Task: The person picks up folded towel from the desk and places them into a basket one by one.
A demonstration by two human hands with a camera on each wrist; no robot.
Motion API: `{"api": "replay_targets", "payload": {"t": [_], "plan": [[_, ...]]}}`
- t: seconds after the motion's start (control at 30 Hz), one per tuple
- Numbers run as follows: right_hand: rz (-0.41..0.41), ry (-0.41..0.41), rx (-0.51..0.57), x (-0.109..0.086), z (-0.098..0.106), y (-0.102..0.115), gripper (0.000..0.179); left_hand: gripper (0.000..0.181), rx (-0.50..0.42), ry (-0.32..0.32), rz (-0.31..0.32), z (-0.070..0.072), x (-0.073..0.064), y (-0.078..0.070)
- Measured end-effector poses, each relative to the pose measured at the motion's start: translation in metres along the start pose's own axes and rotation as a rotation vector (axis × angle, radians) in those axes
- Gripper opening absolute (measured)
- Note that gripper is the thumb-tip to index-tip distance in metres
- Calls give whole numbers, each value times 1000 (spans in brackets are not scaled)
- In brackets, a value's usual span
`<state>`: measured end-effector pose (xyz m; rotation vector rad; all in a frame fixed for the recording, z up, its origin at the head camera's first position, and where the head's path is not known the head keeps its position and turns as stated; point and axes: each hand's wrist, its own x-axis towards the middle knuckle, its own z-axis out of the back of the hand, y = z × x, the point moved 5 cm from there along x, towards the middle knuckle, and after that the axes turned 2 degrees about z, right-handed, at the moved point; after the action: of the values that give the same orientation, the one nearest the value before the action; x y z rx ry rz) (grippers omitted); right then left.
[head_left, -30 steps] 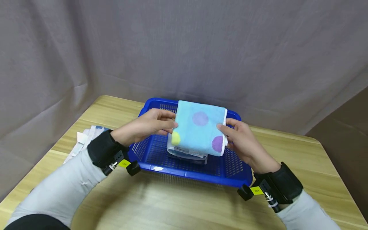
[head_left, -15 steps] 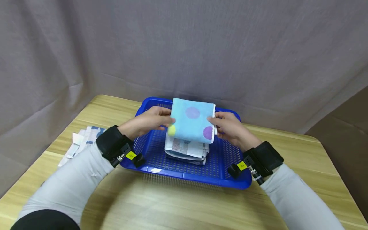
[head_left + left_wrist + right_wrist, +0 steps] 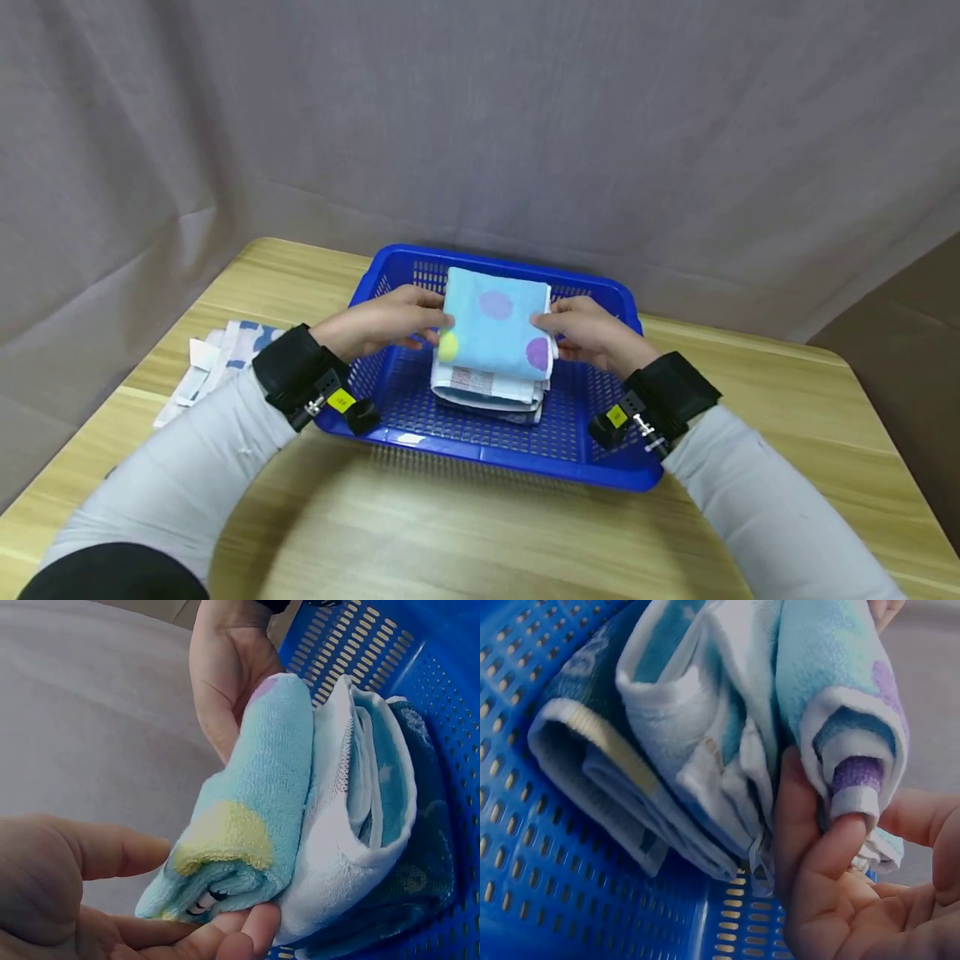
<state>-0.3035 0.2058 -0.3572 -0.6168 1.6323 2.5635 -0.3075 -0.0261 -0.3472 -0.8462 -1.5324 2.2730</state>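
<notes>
A folded light blue towel (image 3: 487,337) with purple and yellow dots is held level between both hands. My left hand (image 3: 382,321) pinches its left side, thumb on top and fingers beneath. At the opposite side my right hand (image 3: 592,332) does likewise, its fingers tucked under the layered edge in the right wrist view. Directly below, and against it in both wrist views, is a folded white towel (image 3: 337,855). Under that one lies a dark teal folded towel (image 3: 431,817). The pile sits inside a blue plastic basket (image 3: 480,455) with slotted walls.
Left of the basket, partly behind my left forearm, lies a white cloth with blue patches (image 3: 242,350). The wooden table (image 3: 750,400) extends to the right and in front. A grey curtain (image 3: 480,125) hangs close behind the basket.
Both hands have carried the dotted towel left and away from me, then lowered it onto the pile. More of the white towel now shows below its front edge.
</notes>
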Motion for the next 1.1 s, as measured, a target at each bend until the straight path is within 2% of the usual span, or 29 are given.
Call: {"api": "replay_targets", "payload": {"t": [0.13, 0.23, 0.3, 0.4, 0.57, 0.77, 0.93, 1.1], "plan": [[-2, -6, -23, 1, -1, -3, 25, 57, 11, -22, 9, 1, -1, 2], [6, -16, -67, -1, 2, -3, 38, 61, 51, -55, -2, 2, -3, 3], [27, -29, -117, -6, 6, -1, 49, 62, 97, -77, -35, 4, -7, 1], [77, -51, -198, -16, 16, 4, 53, 62, 137, -110, -105, 8, -15, -6], [175, -67, -285, -41, 31, 9, 46, 54, 157, -155, -225, 18, -36, -21], [310, -121, -342, -74, 40, 7, 46, 27, 230, -211, -341, 24, -68, -27], [426, -222, -438, -90, 44, 4, 36, 19, 342, -295, -389, 23, -94, -21], [490, -294, -448, -101, 37, -9, 33, 16, 401, -325, -422, 13, -107, -4]]}}
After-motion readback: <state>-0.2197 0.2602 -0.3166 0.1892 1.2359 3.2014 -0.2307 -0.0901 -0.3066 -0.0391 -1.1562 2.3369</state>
